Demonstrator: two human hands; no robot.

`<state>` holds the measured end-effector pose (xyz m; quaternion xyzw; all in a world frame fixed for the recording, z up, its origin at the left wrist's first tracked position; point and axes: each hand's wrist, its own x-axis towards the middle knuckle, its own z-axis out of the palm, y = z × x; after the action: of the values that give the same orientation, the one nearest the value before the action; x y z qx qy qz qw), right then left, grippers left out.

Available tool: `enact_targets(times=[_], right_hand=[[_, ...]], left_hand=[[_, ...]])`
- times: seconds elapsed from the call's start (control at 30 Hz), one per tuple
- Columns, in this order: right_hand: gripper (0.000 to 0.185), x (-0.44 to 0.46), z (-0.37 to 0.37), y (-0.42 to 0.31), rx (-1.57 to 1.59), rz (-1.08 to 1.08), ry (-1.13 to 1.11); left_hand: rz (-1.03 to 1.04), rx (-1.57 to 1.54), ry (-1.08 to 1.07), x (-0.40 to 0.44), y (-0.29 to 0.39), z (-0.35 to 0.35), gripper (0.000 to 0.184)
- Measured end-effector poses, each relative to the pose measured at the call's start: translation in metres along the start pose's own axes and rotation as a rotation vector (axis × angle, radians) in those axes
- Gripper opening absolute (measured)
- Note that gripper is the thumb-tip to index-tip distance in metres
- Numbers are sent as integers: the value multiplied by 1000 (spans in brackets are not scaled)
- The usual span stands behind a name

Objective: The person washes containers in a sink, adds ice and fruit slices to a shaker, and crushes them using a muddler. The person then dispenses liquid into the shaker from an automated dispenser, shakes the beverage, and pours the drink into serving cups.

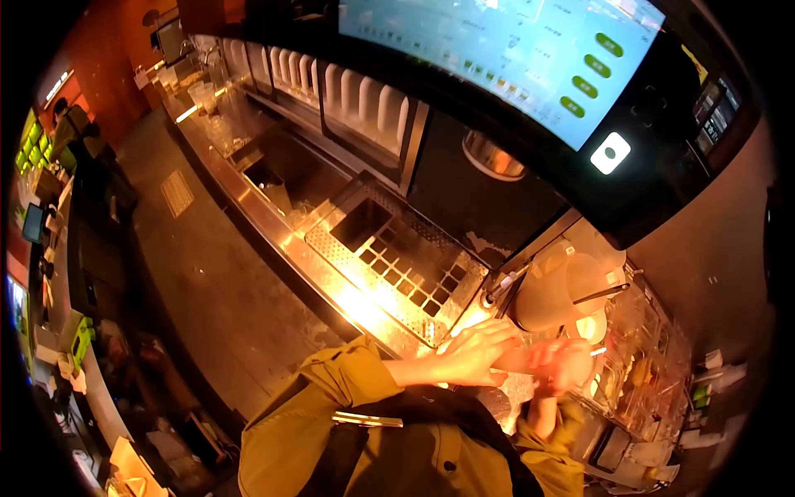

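Note:
My left hand [479, 353] reaches in from the left sleeve, fingers curved around a pale, smooth thing [515, 361] between my two hands. Its kind is hard to make out in the glare. My right hand [565, 366] is closed against the other side of it, the fingers bent and somewhat blurred. A short, bright white and reddish stick-like bit [598, 351] shows beside the right fingers. Just beyond the hands stands a large pale rounded container [546, 290], with a dark handle [606, 292] lying across it.
A perforated metal counter insert [331, 240] with square openings lies ahead to the left. Above hangs a lit touchscreen [505, 50]. Several white dispensers [364, 95] line the back. To the right sit clear-covered ingredient bins [642, 364]. Another person [83, 145] stands at the far-left counter.

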<state>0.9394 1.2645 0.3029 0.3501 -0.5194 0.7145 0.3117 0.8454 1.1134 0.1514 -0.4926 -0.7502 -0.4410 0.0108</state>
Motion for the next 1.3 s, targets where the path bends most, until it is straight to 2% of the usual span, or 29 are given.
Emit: enact_targets(times=[0.07, 0.13, 0.27, 0.33, 0.4, 0.5, 0.6, 0.63, 0.73, 0.77, 0.8, 0.83, 0.9, 0.93, 0.97, 1.0, 1.03, 1.1, 1.2, 1.3], right_hand=[[45, -7, -18, -1, 18, -60, -20], [44, -12, -27, 0, 36, -115, -44], [43, -9, -25, 24, 122, 18, -140], [42, -18, -23, 30, 150, 101, -161], [40, -23, -20, 35, 146, 119, -171], [37, -32, -19, 42, 150, 142, -131], [34, -43, -23, 56, 143, 164, -44], [33, -47, -25, 63, 149, 171, -23], [30, -62, -31, 73, 218, 191, 58], [29, -59, -34, 68, 306, 171, 50], [25, -26, -22, 41, 361, 149, -94], [32, -42, -30, 66, 1293, 186, -267], [39, -47, -41, 91, 1867, 202, -466], [38, -37, -34, 75, 1490, 193, -414], [37, -29, -26, 56, 1112, 185, -330], [36, -24, -24, 37, 736, 207, -224], [37, -34, -23, 41, 540, 222, -146], [40, -54, -19, 47, 143, 299, -13], [43, -64, -18, 57, -38, 607, 173], [43, -47, -3, 32, -301, 715, 152]], left_hand=[[42, 65, -11, -3, -5, 3, 65], [50, -13, -52, -5, -9, 3, 64], [152, 3, 182, -4, -14, 12, 54], [126, -60, 53, -7, -14, 7, 53], [153, -99, 82, -8, -16, 9, 51], [87, -113, 48, -8, -13, 5, 49], [121, -144, 39, -8, -11, -1, 50], [83, -158, -32, -4, -13, 2, 52], [87, -78, -17, -3, -11, -3, 55], [34, -77, -129, -1, -7, -7, 56], [52, -81, -101, -4, -7, -4, 56], [73, -84, -69, -5, -7, -2, 56], [85, -90, 6, 1, -11, -6, 55], [69, -133, 10, 1, -9, -3, 53], [16, -115, -76, 1, -7, -6, 53], [46, -69, -101, 3, -4, -8, 53], [126, 13, -23, 1, -10, -2, 54], [137, -67, -6, 5, -14, -3, 55], [98, -101, -97, 9, -8, -9, 54], [75, -63, -115, 6, -6, -2, 53]])
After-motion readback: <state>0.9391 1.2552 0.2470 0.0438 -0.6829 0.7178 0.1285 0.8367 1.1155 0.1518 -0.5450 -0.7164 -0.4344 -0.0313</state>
